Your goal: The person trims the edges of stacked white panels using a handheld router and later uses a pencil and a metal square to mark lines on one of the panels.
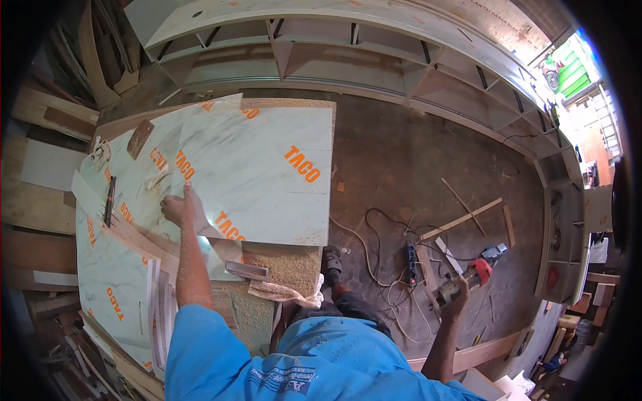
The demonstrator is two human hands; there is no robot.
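A white marble-patterned panel [267, 174] with orange print lies over other sheets of the same pattern. My left hand [179, 206] grips its left edge, the thumb on top and the fingers curled at the side. Out to the right, above the floor, my right hand [456, 295] is closed round a red and dark power tool [479, 273]; its exact kind is hard to make out. Below the panel, a small grey rectangular piece [246, 269] and a pale cloth [287, 294] rest on a sawdust-covered board [294, 260].
A black bar-shaped tool [109, 200] and a brown wood block [140, 138] lie on the left sheets. Cables, a blue power strip [412, 262] and wood strips [461, 219] lie across the right floor. Long open cabinet frames [341, 63] curve along the far side.
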